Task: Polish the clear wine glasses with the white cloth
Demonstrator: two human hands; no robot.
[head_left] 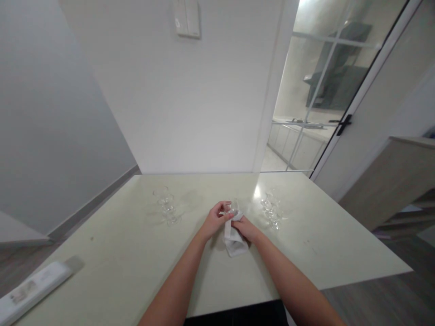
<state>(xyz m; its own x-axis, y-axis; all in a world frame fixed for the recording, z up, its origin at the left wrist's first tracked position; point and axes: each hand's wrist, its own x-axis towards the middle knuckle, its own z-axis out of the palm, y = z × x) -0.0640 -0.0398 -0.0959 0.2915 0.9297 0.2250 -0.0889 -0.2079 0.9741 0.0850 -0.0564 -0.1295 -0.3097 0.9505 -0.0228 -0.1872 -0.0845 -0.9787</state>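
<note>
Near the middle of the pale table, my left hand (217, 216) is closed around a small clear glass (234, 207), its fingers wrapped about the side. My right hand (246, 227) grips a white cloth (235, 244) against the lower part of the glass; some of its fingers are hidden in the folds. The cloth hangs down toward me. To the left stands a group of clear glasses (166, 206). Another group of clear glasses (271, 208) is on the right, close together. Their transparent outlines are hard to separate.
The table (136, 258) meets a white wall at its far edge. A white oblong package (32, 290) lies at the near left. On the right are a glazed door (316, 90) with a black handle and a wooden shelf unit (394, 176).
</note>
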